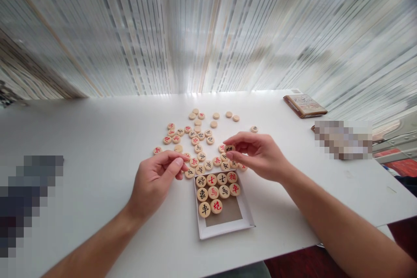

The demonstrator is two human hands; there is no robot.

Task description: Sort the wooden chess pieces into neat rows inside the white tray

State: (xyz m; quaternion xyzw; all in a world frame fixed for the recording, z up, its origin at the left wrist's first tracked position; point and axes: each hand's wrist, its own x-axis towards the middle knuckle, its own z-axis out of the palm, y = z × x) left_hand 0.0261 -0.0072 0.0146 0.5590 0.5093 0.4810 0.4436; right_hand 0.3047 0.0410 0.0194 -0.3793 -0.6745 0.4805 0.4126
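Round wooden xiangqi pieces (198, 148) with red or black characters lie loose across the middle of the white table. Nearer me, an open white box (224, 227) holds three rows of pieces, the front row with only a black piece (204, 209) and a red one (216, 206) at its left. My right hand (252, 152) pinches a piece with a black character (230, 149) between thumb and fingers, above the loose pieces. Left of the box, my left hand (161, 171) has its fingers closed; what they hold, if anything, is hidden.
A brown-edged box (304, 105) lies at the table's back right, with a blurred-out object (342, 140) in front of it. Striped translucent curtains (195, 30) hang behind the table. Another pixelated area (29, 204) is at the left.
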